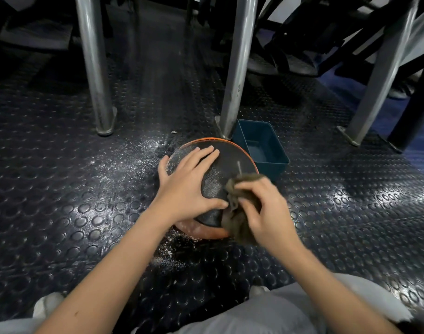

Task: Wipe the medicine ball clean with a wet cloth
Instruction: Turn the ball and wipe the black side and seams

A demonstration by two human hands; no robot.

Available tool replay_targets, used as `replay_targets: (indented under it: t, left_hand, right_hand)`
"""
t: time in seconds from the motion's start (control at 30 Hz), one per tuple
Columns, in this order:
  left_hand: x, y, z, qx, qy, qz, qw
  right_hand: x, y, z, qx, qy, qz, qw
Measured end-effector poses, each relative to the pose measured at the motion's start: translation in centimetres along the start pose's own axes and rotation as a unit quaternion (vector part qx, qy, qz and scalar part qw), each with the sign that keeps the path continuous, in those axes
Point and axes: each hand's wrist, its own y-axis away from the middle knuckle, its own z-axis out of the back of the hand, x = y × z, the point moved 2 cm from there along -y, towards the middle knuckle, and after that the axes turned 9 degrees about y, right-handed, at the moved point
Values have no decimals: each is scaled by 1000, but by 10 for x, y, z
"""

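The left hand [189, 186] lies spread flat over the top of the ball, fingers straight, thumb splayed toward the cloth. It presses rather than grasps, I'd say to stop the ball rolling under the rubbing. The right hand [266, 210] is bunched around a crumpled brown-grey cloth [238, 229], fingers curled into it, holding it against the ball's near right flank (the hand is blurred, so I take it as mid-stroke).

Under both sits the round black textured medicine ball with an orange band [230, 160], on the floor just ahead of the crouching person's knees. Just beyond it on the right stands an open teal plastic tub [277, 168], presumably kept close for wetting the cloth; whether it holds water I can't tell. White specks [133, 153] litter the black studded rubber floor [85, 189] left of the ball. Grey metal legs [232, 92] rise behind.
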Motion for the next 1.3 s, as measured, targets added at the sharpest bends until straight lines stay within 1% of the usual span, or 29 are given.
replay_targets:
  t: [0.07,0.17,0.27,0.33,0.43,0.47,0.53,0.6,0.67,0.73,0.8,0.87,0.9,0.97,1.03,1.1,1.2,1.3]
  left_hand:
    - [6,2,3,-3,32,9,999]
    - [11,3,7,-5,63,23,998]
    - [13,2,8,-23,70,33,997]
    - [16,2,10,-36,77,43,995]
    - [21,2,12,-37,97,41,994]
    - [22,2,12,-33,103,39,993]
    - [21,0,13,-27,111,34,993]
    - [19,1,12,-23,107,24,994]
    - [17,2,11,-12,101,10,995]
    - [15,3,9,12,96,-7,995]
    - [15,2,7,37,85,-29,995]
    - [18,0,7,50,71,-58,995]
    - [21,0,9,43,69,-69,994]
    - [30,0,14,13,70,-71,995]
    - [39,1,20,-17,64,-62,996]
    - [45,2,28,-34,62,-34,997]
    - [49,3,35,-55,89,11,994]
    - [37,2,24,-90,185,-7,979]
  right_hand:
    - [3,1,-1,-3,5,6,1000]
    - [-4,-49,-5,-19,42,-11,999]
    - [-10,-87,-8,0,49,-37,998]
    - [-3,-71,-10,-8,49,-23,998]
    - [16,-26,-9,-3,43,27,999]
    - [17,-23,-7,4,44,37,998]
    - [9,-47,-5,15,59,24,998]
    - [-5,-84,-4,38,92,-2,995]
    - [-12,-120,0,63,118,-10,991]
    - [-12,-145,-1,74,103,-5,992]
    - [-10,-155,-7,127,83,7,988]
    - [-16,-148,-13,177,63,-7,982]
    - [-21,-140,-12,179,43,-25,983]
    - [-29,-122,-5,151,19,-57,987]
    - [-35,-101,4,100,36,-74,992]
    - [-35,-79,12,63,57,-90,992]
    - [-33,-49,20,61,85,-113,988]
    - [-21,-25,28,73,95,-96,988]
